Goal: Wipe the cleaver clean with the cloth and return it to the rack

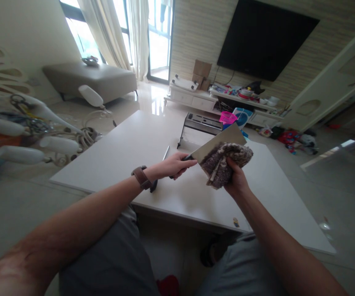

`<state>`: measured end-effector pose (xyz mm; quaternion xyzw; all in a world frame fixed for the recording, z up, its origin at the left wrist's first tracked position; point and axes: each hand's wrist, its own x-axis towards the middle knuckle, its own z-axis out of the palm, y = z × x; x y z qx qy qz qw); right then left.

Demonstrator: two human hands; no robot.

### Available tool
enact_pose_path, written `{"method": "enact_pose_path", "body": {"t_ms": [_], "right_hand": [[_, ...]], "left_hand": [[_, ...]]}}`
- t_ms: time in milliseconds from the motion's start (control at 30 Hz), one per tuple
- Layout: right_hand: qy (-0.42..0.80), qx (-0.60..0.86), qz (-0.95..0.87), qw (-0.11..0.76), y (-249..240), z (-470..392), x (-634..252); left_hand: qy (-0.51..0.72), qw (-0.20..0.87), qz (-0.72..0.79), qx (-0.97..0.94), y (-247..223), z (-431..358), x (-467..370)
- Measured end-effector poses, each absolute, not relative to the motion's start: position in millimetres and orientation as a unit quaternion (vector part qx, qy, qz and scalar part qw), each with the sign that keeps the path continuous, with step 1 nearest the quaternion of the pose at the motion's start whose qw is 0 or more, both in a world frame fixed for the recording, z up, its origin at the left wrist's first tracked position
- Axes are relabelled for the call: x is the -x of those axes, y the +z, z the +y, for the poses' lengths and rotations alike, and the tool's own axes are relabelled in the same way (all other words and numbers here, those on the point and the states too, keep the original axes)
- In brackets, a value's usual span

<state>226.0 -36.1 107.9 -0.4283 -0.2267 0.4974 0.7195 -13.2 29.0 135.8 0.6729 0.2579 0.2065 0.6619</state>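
Observation:
My left hand point(179, 165) is closed round the black handle of a cleaver point(233, 135), its index finger stretched along the handle. The broad metal blade points up and to the right above the table. In my right hand point(237, 179) is a bunched brown-and-white cloth point(225, 162), pressed against the blade and covering its lower part. Beneath my left wrist lies a second tool with a dark handle and a thin metal shaft point(166, 152); its kind is unclear. Just beyond the blade stands a black-and-silver knife rack point(202, 123).
The white table point(103, 158) spreads in front of my knees. Behind the rack are a pink basket point(227, 117) and a blue plastic item point(242, 117). A lamp with white shades point(23, 155) lies at the left. A small sticker point(236, 222) marks the near edge.

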Motion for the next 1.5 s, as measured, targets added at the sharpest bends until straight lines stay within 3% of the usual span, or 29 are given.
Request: {"method": "enact_pose_path", "body": {"t_ms": [433,967,1333,1500], "right_hand": [[0.457,0.452,-0.199,0.740,95,-38,-219],[0.426,0.506,-0.264,0.702,102,-53,-190],[0.362,0.530,-0.317,0.698,117,-52,-200],[0.401,0.485,-0.291,0.721,114,-53,-193]], "left_hand": [[0.206,0.702,0.272,-0.625,118,12,-5],[0.254,0.645,0.304,-0.654,99,-12,-29],[0.269,0.497,0.313,-0.763,130,17,-4],[0.267,0.565,0.298,-0.721,116,2,-14]]}}
